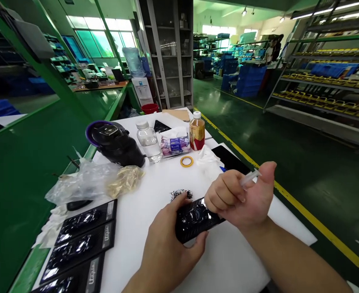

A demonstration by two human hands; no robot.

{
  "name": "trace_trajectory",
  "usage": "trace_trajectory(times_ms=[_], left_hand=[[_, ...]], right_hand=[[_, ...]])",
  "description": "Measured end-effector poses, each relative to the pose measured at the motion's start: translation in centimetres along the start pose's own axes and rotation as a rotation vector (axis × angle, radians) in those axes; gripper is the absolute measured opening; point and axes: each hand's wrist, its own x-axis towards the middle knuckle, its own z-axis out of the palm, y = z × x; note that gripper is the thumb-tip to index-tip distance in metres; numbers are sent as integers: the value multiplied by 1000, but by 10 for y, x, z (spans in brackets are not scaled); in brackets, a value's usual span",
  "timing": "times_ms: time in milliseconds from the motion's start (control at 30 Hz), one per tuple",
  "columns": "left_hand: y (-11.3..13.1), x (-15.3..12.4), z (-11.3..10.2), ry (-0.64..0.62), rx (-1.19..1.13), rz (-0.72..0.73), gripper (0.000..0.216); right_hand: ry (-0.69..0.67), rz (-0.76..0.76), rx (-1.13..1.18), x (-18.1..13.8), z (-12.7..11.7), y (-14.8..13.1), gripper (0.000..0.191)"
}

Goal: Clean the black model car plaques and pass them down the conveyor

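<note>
My left hand (173,240) grips a glossy black moulded package (194,219) from its near left side, fingers and thumb around its edges. My right hand (240,195) is closed around a slim translucent plastic tool with a flared end (250,178). Its thumb is raised, and its curled fingers rest at the package's right end. The tool's lower part is hidden in the fist. Just beyond the package lies a small heap of thin black shreds (181,195). Similar black packages with pale lettering (83,240) lie in a row at the left.
On the white table (130,240) stand a clear jar (149,140), a drink bottle (197,132), a tissue pack (175,144) and a black purple-rimmed container (115,142). A yellow tape roll (187,161), crumpled tissue (210,156), plastic bags (84,183) and a black flat panel (231,158) lie around.
</note>
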Motion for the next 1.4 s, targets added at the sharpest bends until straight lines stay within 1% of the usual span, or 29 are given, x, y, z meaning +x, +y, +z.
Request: trace_trajectory(times_ms=[133,333,567,800,1400], left_hand=[[-1,-2,0,14,19,18,73],[-3,0,0,-3,29,-2,73],[1,2,-1,39,85,26,67],[-1,1,-2,63,113,52,67],[-1,1,-1,75,128,59,65]], right_hand=[[-2,-13,-7,0,1,1,71],[-12,-16,-28,-1,0,4,68],[-43,-31,-89,-2,-4,9,62],[-48,-49,-72,-2,-3,10,59],[-45,-63,-74,-1,-2,9,58]])
